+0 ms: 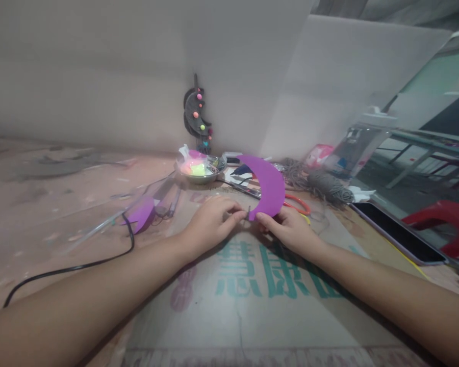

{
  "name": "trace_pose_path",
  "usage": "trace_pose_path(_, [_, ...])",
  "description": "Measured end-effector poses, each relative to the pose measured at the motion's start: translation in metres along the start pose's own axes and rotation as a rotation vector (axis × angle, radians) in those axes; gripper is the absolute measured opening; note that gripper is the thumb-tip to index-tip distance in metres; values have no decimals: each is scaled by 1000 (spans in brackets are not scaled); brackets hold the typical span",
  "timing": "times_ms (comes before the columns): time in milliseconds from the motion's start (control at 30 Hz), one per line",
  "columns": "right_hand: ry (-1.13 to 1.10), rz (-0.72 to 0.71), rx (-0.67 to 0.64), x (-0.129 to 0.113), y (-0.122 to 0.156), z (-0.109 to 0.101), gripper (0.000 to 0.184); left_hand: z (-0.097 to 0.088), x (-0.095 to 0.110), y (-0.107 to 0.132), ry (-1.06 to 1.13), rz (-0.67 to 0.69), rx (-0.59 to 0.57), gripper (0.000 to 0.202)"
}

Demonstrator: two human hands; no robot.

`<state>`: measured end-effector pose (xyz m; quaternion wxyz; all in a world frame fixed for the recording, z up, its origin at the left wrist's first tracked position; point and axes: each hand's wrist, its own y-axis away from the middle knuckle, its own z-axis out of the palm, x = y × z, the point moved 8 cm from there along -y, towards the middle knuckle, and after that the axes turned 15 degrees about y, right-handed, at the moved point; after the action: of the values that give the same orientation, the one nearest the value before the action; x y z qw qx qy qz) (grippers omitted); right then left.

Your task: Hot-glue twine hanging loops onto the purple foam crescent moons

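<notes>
My right hand [290, 229] pinches a purple crescent-shaped cutout [272, 186] near its lower tip, thumb in front. The crescent stands upright, curving up and to the left. Beside that tip, my left hand [218, 219] is closed, thumb against forefinger, on what looks like a thin strand of grey yarn [249, 211]. Blur hides exactly how the strand meets the cutout. Both hands are above a translucent sheet with green printed characters [275, 275].
Behind stand a metal bowl [199, 178] and a dark crescent decorated with coloured balls [194, 112]. Orange-handled scissors [298, 203], a grey yarn ball [329, 186] and a phone [400, 232] lie right. Purple scraps [141, 214] and a black cable [80, 266] lie left.
</notes>
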<state>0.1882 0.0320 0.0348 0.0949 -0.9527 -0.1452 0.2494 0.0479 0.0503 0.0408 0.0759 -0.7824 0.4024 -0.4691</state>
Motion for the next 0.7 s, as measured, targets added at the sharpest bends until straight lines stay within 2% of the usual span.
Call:
trace_pose_path(133, [92,-40,44,-4,1,-3,37,1,1,1,31,10,-7,18])
trace_pose_path(333, [133,-34,38,-3,2,-1,35,1,2,-1,54,17,-6,16])
trace_pose_path(700, [-46,83,91,12,0,-5,31,-6,-3,0,113,-53,54,24])
